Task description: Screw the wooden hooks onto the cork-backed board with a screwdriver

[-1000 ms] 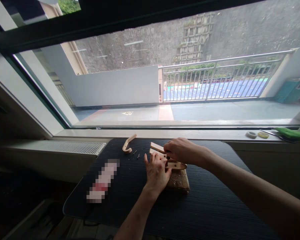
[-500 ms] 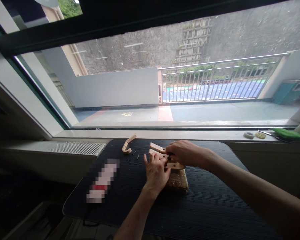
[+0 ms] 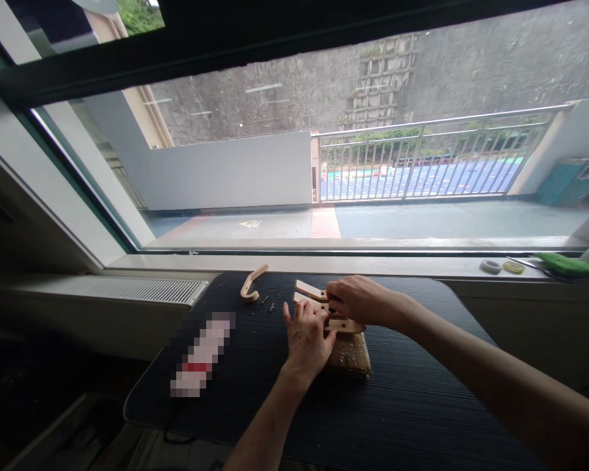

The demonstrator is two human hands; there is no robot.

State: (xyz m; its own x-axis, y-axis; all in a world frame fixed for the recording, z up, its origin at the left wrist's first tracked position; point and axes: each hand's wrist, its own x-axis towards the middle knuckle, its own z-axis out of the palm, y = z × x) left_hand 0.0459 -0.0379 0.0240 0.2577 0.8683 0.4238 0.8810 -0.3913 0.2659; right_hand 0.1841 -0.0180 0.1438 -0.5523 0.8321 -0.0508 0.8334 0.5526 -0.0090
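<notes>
Pale bent-wood hooks point(image 3: 310, 288) lie side by side on a brown wooden block point(image 3: 352, 355), with dark holes or screw heads in them. My left hand point(image 3: 308, 333) bends over the near hooks, fingers curled on the wood and thumb by the block; it grips them. My right hand point(image 3: 358, 297) is closed in a pinch above the hooks. Something small and dark shows at its fingertips, mostly hidden. One loose bent-wood hook point(image 3: 249, 286) lies on the dark table left of the hands. Beside it are two small screws point(image 3: 271, 307).
On the left of the black table point(image 3: 412, 386) is a pixelated pinkish item point(image 3: 201, 356). Beyond the table runs a white windowsill point(image 3: 373, 264), with two tape rolls point(image 3: 491, 265) and a green item point(image 3: 574, 265) at right. A radiator point(image 3: 127, 291) stands to the left.
My right hand has shifted very slightly at the fingertips, and the dark piece there shows less. My left hand stays in place on the hooks.
</notes>
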